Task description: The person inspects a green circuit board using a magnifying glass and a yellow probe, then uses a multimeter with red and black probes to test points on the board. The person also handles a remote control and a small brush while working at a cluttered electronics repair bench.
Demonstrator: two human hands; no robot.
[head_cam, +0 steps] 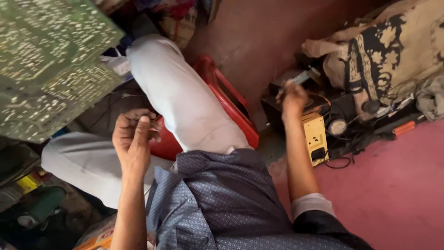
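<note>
My left hand (133, 138) is raised near my knee, fingers curled with the thumb pressed against them; whether it pinches anything small I cannot tell. My right hand (292, 96) reaches out to the right and grips a thin grey tool (303, 77) like a soldering iron, held over a dark box beside a yellow soldering station (315, 135). A large green circuit board (48, 65) lies at the upper left, just beyond my left hand. My legs in pale trousers (185, 99) cross the middle of the view.
A red plastic stool (231, 104) sits under my leg. Tangled black cables, a round gauge (338, 126) and an orange-handled tool (403, 128) lie right of the station. Patterned cloth bundle (393, 51) at the upper right. Pink floor (397, 190). Clutter at the lower left.
</note>
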